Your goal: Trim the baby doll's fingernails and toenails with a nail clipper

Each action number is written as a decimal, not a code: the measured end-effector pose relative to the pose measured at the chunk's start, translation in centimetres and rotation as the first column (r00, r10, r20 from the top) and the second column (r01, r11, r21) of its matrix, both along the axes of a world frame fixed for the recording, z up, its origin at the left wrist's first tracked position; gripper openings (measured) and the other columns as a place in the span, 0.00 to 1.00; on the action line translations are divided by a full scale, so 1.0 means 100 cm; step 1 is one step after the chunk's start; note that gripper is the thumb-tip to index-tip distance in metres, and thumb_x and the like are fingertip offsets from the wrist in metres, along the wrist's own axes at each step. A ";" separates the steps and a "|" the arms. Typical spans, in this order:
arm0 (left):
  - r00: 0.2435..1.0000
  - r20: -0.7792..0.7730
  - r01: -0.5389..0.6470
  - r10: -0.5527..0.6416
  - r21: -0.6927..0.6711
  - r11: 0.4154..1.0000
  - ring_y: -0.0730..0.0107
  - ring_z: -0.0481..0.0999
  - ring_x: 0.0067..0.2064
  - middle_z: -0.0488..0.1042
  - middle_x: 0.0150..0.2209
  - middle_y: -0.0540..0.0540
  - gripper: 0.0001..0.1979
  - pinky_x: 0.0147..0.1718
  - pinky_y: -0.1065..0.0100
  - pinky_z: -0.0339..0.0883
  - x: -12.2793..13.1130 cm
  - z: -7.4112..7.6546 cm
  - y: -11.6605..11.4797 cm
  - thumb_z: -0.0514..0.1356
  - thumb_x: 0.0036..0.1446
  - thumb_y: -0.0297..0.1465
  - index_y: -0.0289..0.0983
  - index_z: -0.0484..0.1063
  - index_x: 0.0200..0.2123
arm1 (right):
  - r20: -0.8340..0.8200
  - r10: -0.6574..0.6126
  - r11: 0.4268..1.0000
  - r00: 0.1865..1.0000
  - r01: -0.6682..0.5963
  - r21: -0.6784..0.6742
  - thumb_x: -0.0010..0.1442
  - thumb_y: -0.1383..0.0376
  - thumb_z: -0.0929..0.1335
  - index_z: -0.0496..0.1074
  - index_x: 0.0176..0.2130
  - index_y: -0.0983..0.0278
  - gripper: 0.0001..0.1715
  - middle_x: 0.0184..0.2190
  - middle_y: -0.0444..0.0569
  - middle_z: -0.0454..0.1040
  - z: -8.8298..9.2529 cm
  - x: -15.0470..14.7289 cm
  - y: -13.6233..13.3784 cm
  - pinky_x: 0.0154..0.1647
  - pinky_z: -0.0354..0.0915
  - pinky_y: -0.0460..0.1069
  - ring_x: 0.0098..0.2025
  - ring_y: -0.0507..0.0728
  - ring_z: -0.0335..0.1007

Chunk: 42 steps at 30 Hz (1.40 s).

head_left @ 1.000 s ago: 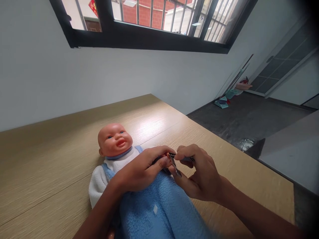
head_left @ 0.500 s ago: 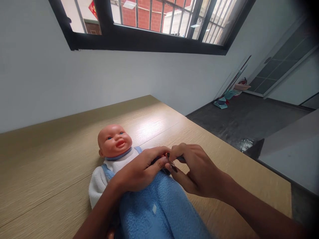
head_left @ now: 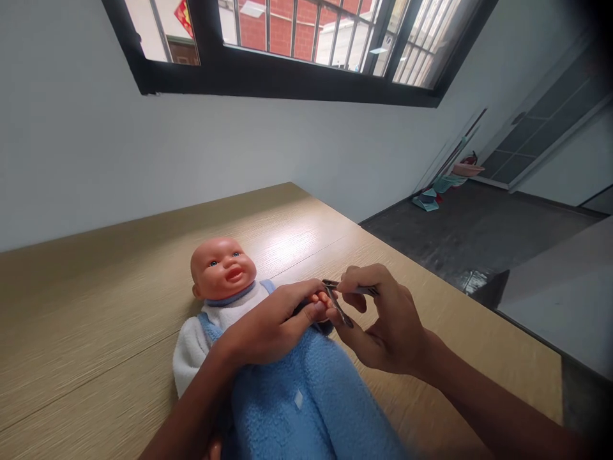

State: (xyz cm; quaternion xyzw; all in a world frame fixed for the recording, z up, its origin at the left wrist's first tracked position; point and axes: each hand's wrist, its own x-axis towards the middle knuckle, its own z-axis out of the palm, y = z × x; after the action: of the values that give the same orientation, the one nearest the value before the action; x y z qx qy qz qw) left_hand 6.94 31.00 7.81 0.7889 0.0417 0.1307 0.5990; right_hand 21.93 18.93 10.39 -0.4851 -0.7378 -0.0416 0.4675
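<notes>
A baby doll (head_left: 306, 364) in blue fleece overalls and a white top lies on its back on the wooden table (head_left: 119, 287), its head toward the wall. My left hand (head_left: 278, 322) reaches across its chest and is closed around the doll's hand (head_left: 322, 300), whose small fingers poke out. Between thumb and fingers, my right hand (head_left: 383, 319) holds a metal nail clipper (head_left: 342, 310). The clipper's lever stands apart from its body, and its tip is at the doll's fingers. Whether the jaws touch them I cannot tell.
A white wall (head_left: 215, 147) with a dark-framed, barred window (head_left: 287, 83) rises behind the table. The table's right edge drops to a dark floor (head_left: 431, 243). Dustpans (head_left: 426, 200) and a pink basin (head_left: 468, 170) are by the far wall.
My right hand's fingers have spread, and the nail clipper's lever has swung apart from its body. My left hand keeps its hold on the doll's hand.
</notes>
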 end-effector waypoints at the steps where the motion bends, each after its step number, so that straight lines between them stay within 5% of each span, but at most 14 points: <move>1: 1.000 0.013 0.004 -0.004 -0.003 1.000 0.67 0.74 0.43 0.77 0.39 0.48 0.09 0.48 0.66 0.68 0.000 0.000 0.000 0.53 0.72 0.30 0.38 0.71 0.40 | 0.025 0.009 1.000 1.000 -0.009 -0.008 0.61 0.73 0.67 0.60 0.43 0.58 0.14 0.25 0.34 0.62 0.001 0.000 0.000 0.23 0.57 0.43 0.22 0.47 0.58; 10: 1.000 0.019 0.020 -0.020 -0.031 0.999 0.70 0.75 0.38 0.76 0.35 0.51 0.10 0.40 0.67 0.71 0.001 0.000 0.000 0.51 0.68 0.24 0.39 0.69 0.36 | 0.363 -0.053 0.996 0.930 0.077 -0.052 0.60 0.71 0.65 0.59 0.38 0.59 0.09 0.25 0.38 0.70 -0.001 -0.001 -0.002 0.25 0.58 0.46 0.22 0.50 0.61; 25: 1.000 0.024 0.016 -0.015 -0.056 0.998 0.69 0.73 0.38 0.73 0.34 0.51 0.10 0.40 0.67 0.69 0.000 0.003 -0.002 0.53 0.69 0.28 0.39 0.68 0.34 | 0.309 -0.003 0.985 0.951 0.057 -0.165 0.66 0.69 0.65 0.61 0.40 0.60 0.06 0.28 0.38 0.75 0.004 0.000 -0.006 0.29 0.62 0.46 0.24 0.49 0.68; 42: 1.000 0.007 0.012 -0.012 -0.030 0.999 0.69 0.73 0.37 0.75 0.35 0.51 0.10 0.38 0.67 0.70 0.000 0.003 -0.002 0.52 0.70 0.29 0.40 0.72 0.38 | 0.344 -0.006 0.995 0.939 0.039 -0.089 0.64 0.70 0.65 0.60 0.36 0.59 0.07 0.24 0.36 0.69 -0.002 0.001 -0.003 0.25 0.54 0.46 0.21 0.49 0.58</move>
State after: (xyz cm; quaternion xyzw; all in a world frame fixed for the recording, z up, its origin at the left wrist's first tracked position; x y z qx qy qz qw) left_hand 6.94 30.83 8.14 0.7796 0.0370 0.1292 0.6117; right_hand 22.02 18.58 10.19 -0.5006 -0.8034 -0.0958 0.3078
